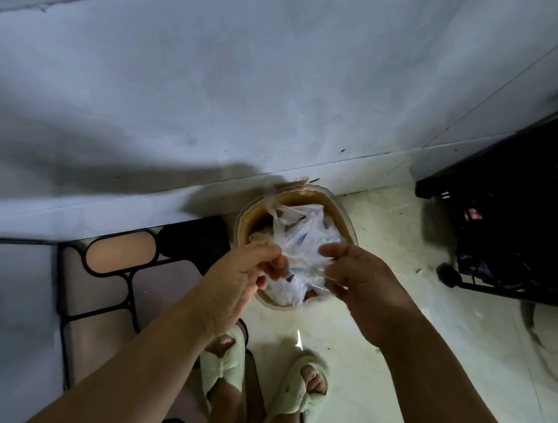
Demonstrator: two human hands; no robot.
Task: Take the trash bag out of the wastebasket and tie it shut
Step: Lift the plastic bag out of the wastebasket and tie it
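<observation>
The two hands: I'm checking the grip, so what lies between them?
In the head view, only the bunched clear trash bag spans from the left hand to the right hand, above the wastebasket.

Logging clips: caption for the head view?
Both hands, left and right, gather a clear trash bag inside the tan wastebasket.

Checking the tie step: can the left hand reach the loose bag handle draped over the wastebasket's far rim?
Probably yes. The left hand already pinches the trash bag near the bin's front, and the loose handle lies just beyond it over the wastebasket rim, with nothing between.
</observation>
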